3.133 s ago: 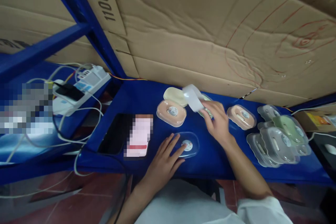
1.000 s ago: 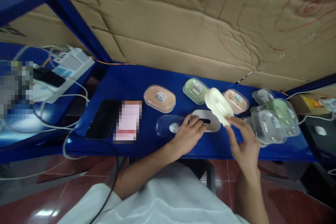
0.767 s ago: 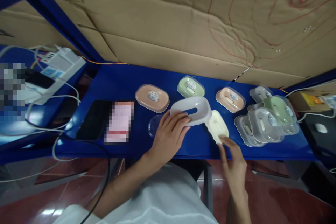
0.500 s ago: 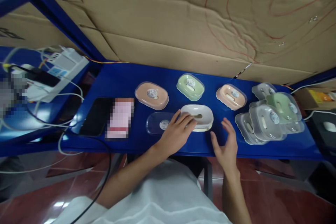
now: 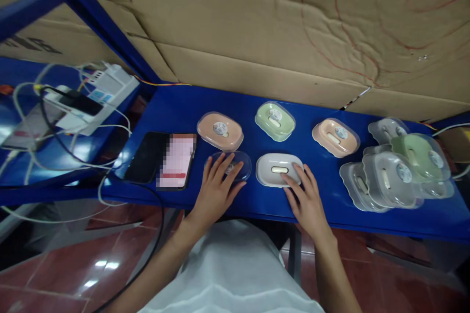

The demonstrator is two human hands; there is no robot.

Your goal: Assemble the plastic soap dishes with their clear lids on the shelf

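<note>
A white oval soap dish (image 5: 267, 162) lies in front of me on the blue table, with a cream bar-shaped piece (image 5: 279, 170) at its centre. My right hand (image 5: 306, 195) rests at the dish's right end, fingers apart and touching its rim. To the left, a clear plastic lid (image 5: 243, 166) with a round label lies flat on the table. My left hand (image 5: 220, 186) is spread over this lid, fingertips on it and partly hiding it. Behind them are a pink soap dish (image 5: 231, 134) and a green soap dish (image 5: 281, 129), both under clear lids.
Another lidded pink dish (image 5: 330, 144) lies at the back right. Several lidded white and green dishes (image 5: 389, 186) are heaped at the right. Two phones (image 5: 145, 156) lie on the left, near a power strip (image 5: 106, 102) with tangled cables. Cardboard (image 5: 235, 34) walls the back.
My left hand has moved from the white dish leftward onto the clear lid. My right hand has come onto the white dish. The cream piece now shows in its centre. The view has shifted slightly.
</note>
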